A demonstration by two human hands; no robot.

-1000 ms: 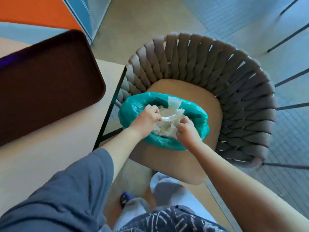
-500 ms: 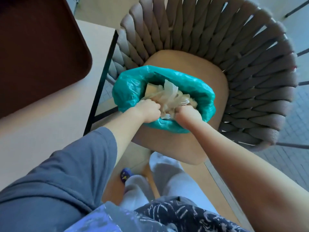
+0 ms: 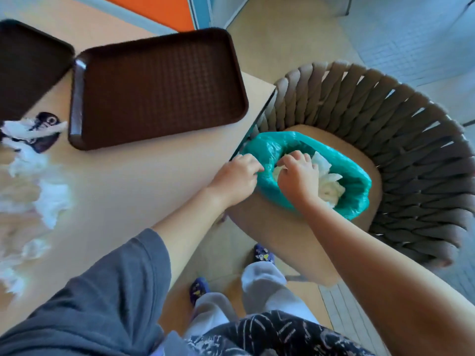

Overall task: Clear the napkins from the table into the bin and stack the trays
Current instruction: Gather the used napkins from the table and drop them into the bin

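Task partway, by look of it. Bin (image 3: 357,181), teal-lined, sits on chair seat (image 3: 295,240) at 3 o'clock, holds white napkin wad (image 3: 330,186)

Right hand (image 3: 298,176) inside bin mouth, fingers curled down onto wad, pressing; whether gripping, cannot tell

Left hand (image 3: 236,178) pinches bin liner rim at bin's 9 o'clock side

Left to do: loose napkins (image 3: 51,199) scattered on table (image 3: 133,181) at 9 o'clock, blurred; two brown trays (image 3: 156,86) at 11 o'clock side by side, not yet stacked, second tray (image 3: 28,65) partly out of view

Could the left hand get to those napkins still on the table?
Probably yes: the napkins lie loose on the table with nothing over them, but the left hand must first let go of the bin rim.
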